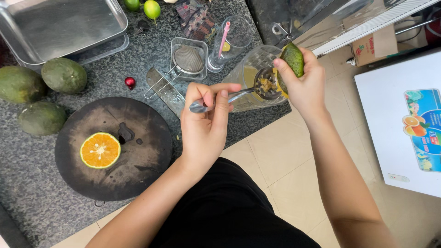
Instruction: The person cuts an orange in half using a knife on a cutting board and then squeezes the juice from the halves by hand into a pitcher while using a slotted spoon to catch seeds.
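Head view, one frame logged. I see the left hand (205, 120) closed around the handle of a metal spoon (239, 94), whose bowl holds pulp and seeds and sits against the cut face of a green fruit half (291, 62). The right hand (305, 82) grips that fruit half, tilted over the rim of a clear faceted glass jug (252, 76) standing at the near right edge of the grey speckled table (41, 206). Just left of the jug I note a tall clear cup (234, 39) with a pink straw (223, 39) in it, and beside that a small clear tray carrying a mesh strainer (187, 59) whose wire handle points left and nearer. A flat metal tool (165, 92) lies on the table near the strainer. Nearer and left sits a round dark cutting board (138, 160) bearing one orange half (100, 150), cut face up. Further left I count three whole green fruits (64, 76), well apart from the hands. A small red object (130, 82) lies between them and the strainer. At far left rest stacked metal trays (59, 27); two small limes (151, 9) lie at the far edge.
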